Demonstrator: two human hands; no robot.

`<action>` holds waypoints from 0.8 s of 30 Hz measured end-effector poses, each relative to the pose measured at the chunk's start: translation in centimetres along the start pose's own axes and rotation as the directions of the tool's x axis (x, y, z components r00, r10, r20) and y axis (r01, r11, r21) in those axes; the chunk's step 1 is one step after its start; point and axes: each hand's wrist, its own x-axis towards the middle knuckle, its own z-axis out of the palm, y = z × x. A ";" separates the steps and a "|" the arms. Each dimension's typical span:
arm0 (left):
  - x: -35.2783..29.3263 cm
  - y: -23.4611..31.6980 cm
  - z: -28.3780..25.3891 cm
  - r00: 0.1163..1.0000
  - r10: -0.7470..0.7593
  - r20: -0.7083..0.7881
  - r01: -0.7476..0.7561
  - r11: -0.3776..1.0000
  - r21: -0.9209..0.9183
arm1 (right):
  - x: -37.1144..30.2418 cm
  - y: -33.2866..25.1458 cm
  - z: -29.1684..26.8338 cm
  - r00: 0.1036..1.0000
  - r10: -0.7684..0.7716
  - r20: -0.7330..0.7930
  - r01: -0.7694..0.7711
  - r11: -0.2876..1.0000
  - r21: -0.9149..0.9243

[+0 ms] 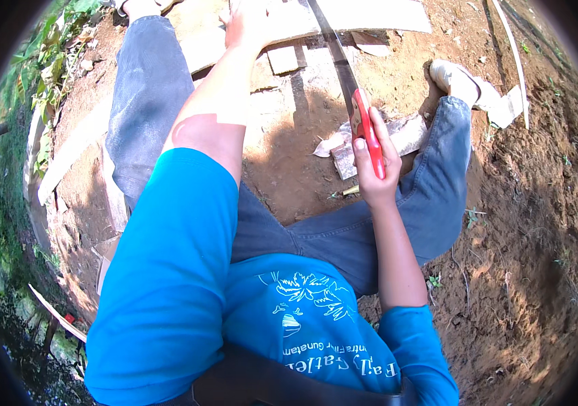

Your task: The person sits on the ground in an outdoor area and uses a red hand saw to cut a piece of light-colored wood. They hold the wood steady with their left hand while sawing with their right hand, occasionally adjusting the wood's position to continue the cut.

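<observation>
My right hand (pixel 378 162) is closed around the red handle of a hand saw (pixel 343 71). The saw's long dark blade runs up and away across a pale, sunlit wooden board (pixel 387 15), and its far end leaves the picture at the top. On the same board, left of the blade, rests my left hand (pixel 240 26) with its thumb spread out to the side. Strong glare and the top edge hide the rest of its fingers. Whether the saw's teeth sit in the wood cannot be made out.
Bare brown soil (pixel 529 237) spreads around my outstretched legs. A wood piece (pixel 404 137) lies by my right knee, and a small block (pixel 285 61) is under the board. Long pale strips (pixel 86 145) lie at the left, beside green plants (pixel 52 61). A thin curved strip (pixel 515 51) stands at the far right.
</observation>
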 end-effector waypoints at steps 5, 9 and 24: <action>-0.1 -0.8 -1.1 1.000 -0.021 -0.018 0.021 1.000 0.022 | -3.6 -7.0 -4.0 0.975 0.218 0.051 -0.221 0.974 0.048; 0.0 0.3 -0.7 1.000 0.005 0.022 -0.005 1.000 -0.001 | 1.0 -7.2 -1.7 0.993 0.111 0.045 -0.112 0.993 0.033; 0.0 0.8 -1.4 1.000 -0.016 0.025 0.016 1.000 -0.003 | -1.4 -0.5 -0.6 1.000 -0.008 0.016 0.009 0.999 -0.052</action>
